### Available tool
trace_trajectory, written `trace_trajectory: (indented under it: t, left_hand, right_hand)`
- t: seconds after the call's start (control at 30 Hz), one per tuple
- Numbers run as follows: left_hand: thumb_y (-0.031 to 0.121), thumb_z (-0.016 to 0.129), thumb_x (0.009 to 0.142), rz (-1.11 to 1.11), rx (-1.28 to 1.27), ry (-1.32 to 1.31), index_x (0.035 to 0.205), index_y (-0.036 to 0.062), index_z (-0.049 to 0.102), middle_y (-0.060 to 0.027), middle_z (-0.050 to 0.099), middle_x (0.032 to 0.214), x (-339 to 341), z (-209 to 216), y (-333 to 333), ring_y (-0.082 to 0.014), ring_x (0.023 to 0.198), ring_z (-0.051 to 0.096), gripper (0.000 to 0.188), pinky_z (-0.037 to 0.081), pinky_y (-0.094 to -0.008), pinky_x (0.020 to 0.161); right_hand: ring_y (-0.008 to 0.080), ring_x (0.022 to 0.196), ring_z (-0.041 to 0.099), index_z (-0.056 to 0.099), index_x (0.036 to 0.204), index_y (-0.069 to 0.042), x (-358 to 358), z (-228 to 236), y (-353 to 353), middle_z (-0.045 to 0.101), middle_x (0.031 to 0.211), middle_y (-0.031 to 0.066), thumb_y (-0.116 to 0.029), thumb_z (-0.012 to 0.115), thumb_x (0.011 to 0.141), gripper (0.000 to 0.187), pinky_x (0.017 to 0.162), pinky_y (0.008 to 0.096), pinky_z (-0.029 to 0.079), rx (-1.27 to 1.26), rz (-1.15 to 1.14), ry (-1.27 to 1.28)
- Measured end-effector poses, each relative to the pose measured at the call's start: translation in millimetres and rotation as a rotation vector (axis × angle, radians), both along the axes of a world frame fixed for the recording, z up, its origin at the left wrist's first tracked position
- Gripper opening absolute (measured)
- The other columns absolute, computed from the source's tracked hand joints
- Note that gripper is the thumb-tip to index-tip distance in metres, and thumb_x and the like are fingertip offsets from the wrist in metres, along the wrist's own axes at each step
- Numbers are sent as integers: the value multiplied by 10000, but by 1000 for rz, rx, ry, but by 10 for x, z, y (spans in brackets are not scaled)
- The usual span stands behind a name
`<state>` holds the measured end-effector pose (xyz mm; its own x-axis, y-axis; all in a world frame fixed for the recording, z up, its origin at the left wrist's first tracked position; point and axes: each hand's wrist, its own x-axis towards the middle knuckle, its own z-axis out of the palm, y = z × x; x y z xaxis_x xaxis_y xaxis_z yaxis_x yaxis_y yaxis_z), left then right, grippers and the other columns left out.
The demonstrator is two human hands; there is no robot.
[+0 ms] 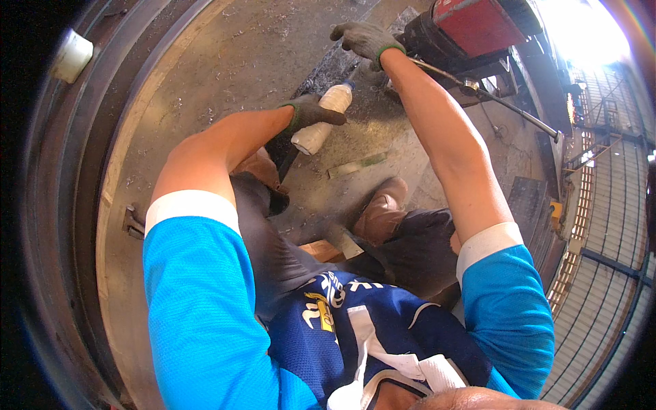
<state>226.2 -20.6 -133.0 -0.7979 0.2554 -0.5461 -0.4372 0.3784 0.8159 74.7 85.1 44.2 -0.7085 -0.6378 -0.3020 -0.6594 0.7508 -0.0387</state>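
My left hand [309,115], in a dark work glove, grips a plastic bottle [335,100] with pale, whitish contents and a blue cap. The bottle lies tilted, its cap end pointing away from me and to the right. Farther off, my right hand [365,42] wears a grey glove with a green cuff. Its fingers reach leftward, stretched out and apart from the bottle, with nothing visible in them. Just beneath and left of that hand runs a dark, dusty metal bar [326,74]. The right palm is hidden.
A red and black machine [471,31] with a long metal rod [509,106] stands at the far right. A flat strip [357,165] lies on the littered floor [239,61]. My boot [383,213] is near it. A white cylindrical object [72,56] sits at far left.
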Motion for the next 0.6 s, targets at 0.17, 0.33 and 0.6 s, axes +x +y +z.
trace_trajectory:
  t: [0.17,0.33,0.6]
  left_hand:
    - [631,890,657,2,24,68,1240,6,686,-182,734,1160,3,5,0,-291,1041,720,879,562,-429,903]
    - [631,891,657,-10,1,47,1243,16,690,-177,738,1156,-11,156,20,-290,1039,721,873,561,-433,905]
    - [630,893,657,-43,-35,29,1249,33,697,-168,745,1150,-19,241,27,-290,1037,721,863,559,-438,908]
  right_hand:
    - [303,1218,654,661,1325,-190,-133,-135,42,659,1370,64,-135,603,891,442,1008,449,543,-28,71,26]
    - [306,1223,647,668,1317,-189,-216,-230,40,649,1390,58,-127,612,877,447,1028,442,520,29,106,35]
    - [307,1213,653,680,1308,-197,-157,-194,72,676,1347,72,-136,629,880,435,1024,430,517,-92,201,69]
